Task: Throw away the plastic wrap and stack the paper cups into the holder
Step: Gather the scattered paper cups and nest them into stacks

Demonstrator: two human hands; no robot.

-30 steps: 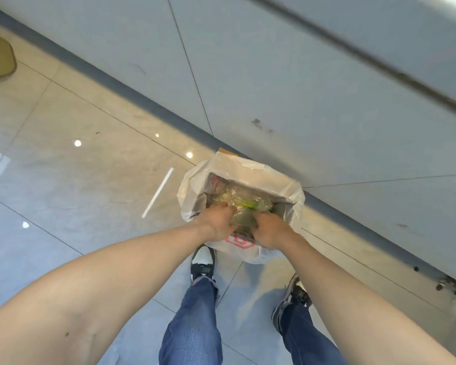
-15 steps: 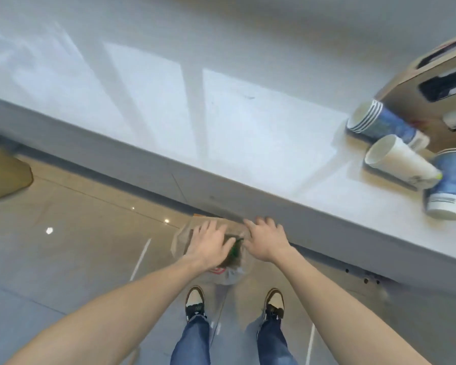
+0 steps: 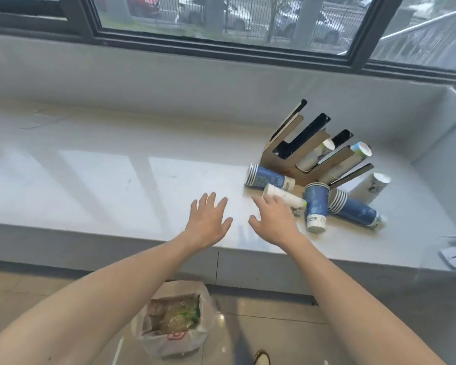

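Hands: I have both over the ledge (image 3: 90,180) near its front edge. My left hand (image 3: 208,222) is spread flat with fingers apart and holds nothing. My right hand (image 3: 274,219) is also open, fingers fanned, its fingertips just at the rim of the white cup stack (image 3: 284,197).

Plastic wrap: I judge it is in the bin bag (image 3: 173,322) on the floor below the front edge, where clear crumpled film shows; so that half looks done.

Cups: all toward the right end of the ledge. A blue stack (image 3: 269,179) lies on its side against the foot of the holder (image 3: 300,154). The white cup stack lies just in front of it. One blue cup (image 3: 316,206) stands rim-up, tilted, a longer blue stack (image 3: 353,210) lies to its right, and a white stack (image 3: 370,187) stands mouth-down behind that.

Holder: cardboard, slots angled up toward the right; two of its slots already carry cups, the upper slots look empty.

Risk, rolling: the lying stacks are round, so a loose nudge from my right hand could roll one toward the front edge and down by the bag.

Risk, toppling: the tilted blue cup is touching or nearly touching the white cup stack's far end; dragging the stack could tip it.

Risk, holder: it looks light, and pushing cups in hard may slide it toward the right-hand wall.

Open room: the left and middle of the ledge are bare, good for sorting. The right end is crowded and walled in.
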